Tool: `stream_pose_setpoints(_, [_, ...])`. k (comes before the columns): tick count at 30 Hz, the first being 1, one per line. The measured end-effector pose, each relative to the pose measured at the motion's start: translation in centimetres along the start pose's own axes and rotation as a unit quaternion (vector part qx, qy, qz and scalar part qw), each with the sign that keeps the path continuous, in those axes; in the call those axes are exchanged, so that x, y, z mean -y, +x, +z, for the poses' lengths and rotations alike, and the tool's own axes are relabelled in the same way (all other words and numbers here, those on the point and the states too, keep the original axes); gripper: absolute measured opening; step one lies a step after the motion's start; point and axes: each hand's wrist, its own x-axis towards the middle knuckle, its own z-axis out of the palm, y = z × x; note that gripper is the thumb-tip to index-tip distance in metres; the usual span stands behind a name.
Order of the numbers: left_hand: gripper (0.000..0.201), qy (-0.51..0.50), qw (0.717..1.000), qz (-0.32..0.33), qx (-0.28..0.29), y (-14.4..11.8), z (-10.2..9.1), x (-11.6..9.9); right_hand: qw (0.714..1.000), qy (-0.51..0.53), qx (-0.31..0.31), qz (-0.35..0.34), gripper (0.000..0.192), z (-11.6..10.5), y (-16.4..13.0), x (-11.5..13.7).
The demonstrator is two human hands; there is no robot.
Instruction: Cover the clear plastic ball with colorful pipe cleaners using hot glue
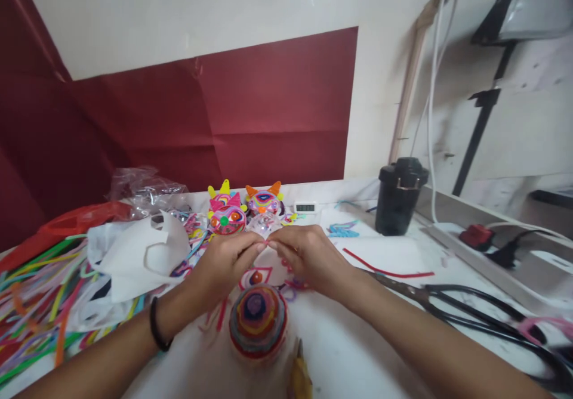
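Left hand and right hand pinch a thin reddish, seemingly fibre strand, presumably light, pliable, best gripped by its ends.

On the worktop, the ball sat before you, pipe cleaners lay to your left, scissors to your right, and the tumbler stood behind the scissors.

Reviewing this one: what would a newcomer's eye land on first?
Probably the round, colour-ringed piece at lower centre, just below the left hand and right hand, whose fingertips nearly meet. Next, the dark red sheet behind, and the bright heap of strips at far left.
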Motion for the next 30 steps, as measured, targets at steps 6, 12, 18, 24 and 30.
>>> stream_pose_setpoints(6, [0.029, -0.130, 0.976, -0.152, 0.092, -1.0, 1.5, 0.7, 0.998, -0.046, -0.006, 0.046, 0.024, -1.5, -1.9, -1.1])
stream_pose_setpoints(12, [0.030, -0.064, 0.983, -0.145, 0.094, -1.9, 1.8, 1.0, 0.978, 0.106, 0.000, 0.177, 0.024, -1.9, -3.4, -2.4])
stream_pose_setpoints(18, [0.025, -0.022, 0.997, -0.078, 0.008, -1.8, 1.3, 1.7, 0.957, 0.190, 0.071, 0.209, 0.029, -1.8, -3.8, -3.7])
stream_pose_setpoints(24, [0.033, -0.062, 0.993, -0.050, 0.083, -1.3, 1.5, 1.0, 0.984, 0.048, 0.107, 0.137, 0.016, -2.6, -3.4, -1.4])
stream_pose_setpoints(30, [0.020, -0.039, 0.993, -0.064, 0.097, -1.1, 1.9, -0.7, 0.963, -0.203, 0.158, 0.078, 0.015, -1.5, -2.5, 2.0])
